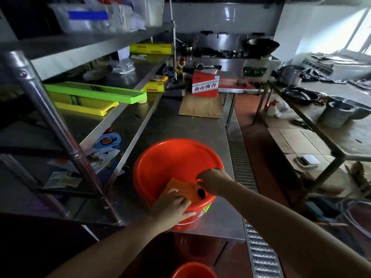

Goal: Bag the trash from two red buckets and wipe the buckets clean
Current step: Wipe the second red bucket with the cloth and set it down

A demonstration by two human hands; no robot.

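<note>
A red bucket (172, 157) stands on the steel counter (170, 121) near its front edge. An orange cloth (184, 188) lies against the bucket's near inner wall. My left hand (172, 205) grips the bucket's near rim, fingers inside on the cloth and thumb outside on the wall. My right hand (212, 180) reaches into the bucket from the right and pinches the cloth's upper edge. A small black thing shows at the cloth below that hand. A second red bucket (193, 270) shows at the bottom edge, on the floor below the counter.
A wooden cutting board (200, 107) and a red box (204, 83) sit farther back on the counter. Left, a steel shelf rack (60, 125) holds green and yellow trays (94, 95). A floor drain grate (241, 157) runs along the counter's right side; another steel table (331, 137) stands right.
</note>
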